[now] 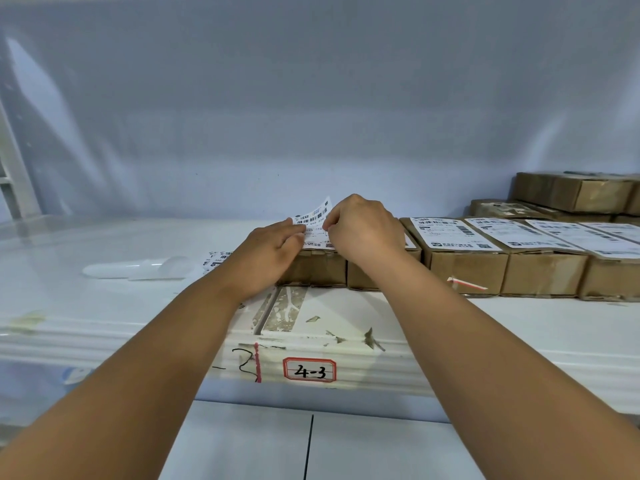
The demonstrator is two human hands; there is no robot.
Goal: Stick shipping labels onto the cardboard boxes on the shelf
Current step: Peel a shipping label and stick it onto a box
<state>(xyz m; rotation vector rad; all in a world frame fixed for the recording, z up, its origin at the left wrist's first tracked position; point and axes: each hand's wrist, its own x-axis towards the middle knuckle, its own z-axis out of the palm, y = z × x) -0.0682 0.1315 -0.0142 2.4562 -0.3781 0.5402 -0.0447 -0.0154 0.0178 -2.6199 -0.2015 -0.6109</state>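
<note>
Forearms cross the shelf's (519, 327) front edge to the row's leftmost box (311, 273): left hand (273, 251) presses a half-laid label (313, 216) flat-fingered, right hand (363, 226) pinches its raised far end; boxes (464, 268) rightward already carry labels, back-right stack (571, 195) hard to judge.

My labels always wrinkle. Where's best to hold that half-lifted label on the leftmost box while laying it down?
Probably its free far edge, pinched from the right as the right hand does. That end of the label curls up off the leftmost box, while the near part lies flat under the left hand, offering no lip.
</note>
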